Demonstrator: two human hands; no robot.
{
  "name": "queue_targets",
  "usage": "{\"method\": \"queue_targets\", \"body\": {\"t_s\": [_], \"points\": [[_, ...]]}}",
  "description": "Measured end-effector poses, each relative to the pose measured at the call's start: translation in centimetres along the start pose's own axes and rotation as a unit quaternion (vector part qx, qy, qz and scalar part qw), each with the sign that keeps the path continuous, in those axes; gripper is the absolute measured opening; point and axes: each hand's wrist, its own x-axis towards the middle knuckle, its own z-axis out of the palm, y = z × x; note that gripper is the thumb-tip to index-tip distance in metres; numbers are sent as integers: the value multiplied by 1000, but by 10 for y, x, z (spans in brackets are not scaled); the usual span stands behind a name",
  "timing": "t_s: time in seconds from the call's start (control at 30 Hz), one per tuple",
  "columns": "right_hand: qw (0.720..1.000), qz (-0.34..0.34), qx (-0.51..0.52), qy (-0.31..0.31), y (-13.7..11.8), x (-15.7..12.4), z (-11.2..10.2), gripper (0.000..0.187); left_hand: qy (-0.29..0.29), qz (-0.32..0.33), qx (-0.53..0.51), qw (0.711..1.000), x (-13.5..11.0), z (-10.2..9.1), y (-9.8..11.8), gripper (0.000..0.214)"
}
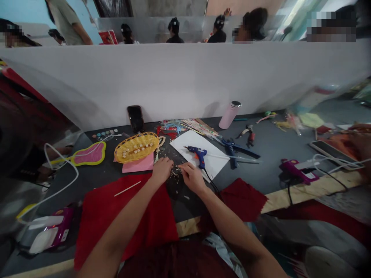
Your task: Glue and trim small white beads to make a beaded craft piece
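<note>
Small pale pieces [174, 173] are scattered on the dark tabletop [185, 210] between the two hands, with fingertips lowered to them from either side. The left hand [162, 170] is curled palm down; on the right hand [191, 176], thumb and forefinger are brought close together. Whether a piece is gripped by either cannot be told at this size. For such fine handling, a light fingertip pinch is judged best, with the wrists rested low and one piece parted from the pile at a time, so that neighbours are not flicked away. Care is called for around the blue glue gun [199, 153], laid on the white sheet [216, 164] just beyond the right hand: its cord [211, 179] should not be snagged by that forearm.
</note>
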Motion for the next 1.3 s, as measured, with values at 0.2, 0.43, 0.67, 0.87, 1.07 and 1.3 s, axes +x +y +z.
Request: {"method": "queue_targets", "body": {"t_s": [0.2, 0.43, 0.67, 0.87, 1.07, 1.3], "points": [[999, -20, 27, 6, -17, 3, -7, 30, 1, -96, -343, 934, -24, -13, 8, 22], [983, -85, 157, -32, -37, 8, -1, 20, -25, -214, -646, 732, -59, -12, 12, 29], [973, -21, 228, -37, -32, 5, 7, 12, -23, -220, -661, 717, -63, 7, 6, 29], [970, 4, 230, -75, -29, 6, 8, 20, -13, -226, -653, 722, -63, 8, 4, 28], [972, -11, 229, -47, -28, 5, 11, 12, -5, -226, -655, 721, -64, 7, 3, 26], [987, -42, 156, -16, -23, 6, 10, 13, -4, -226, -640, 734, -65, 5, 4, 25]]}}
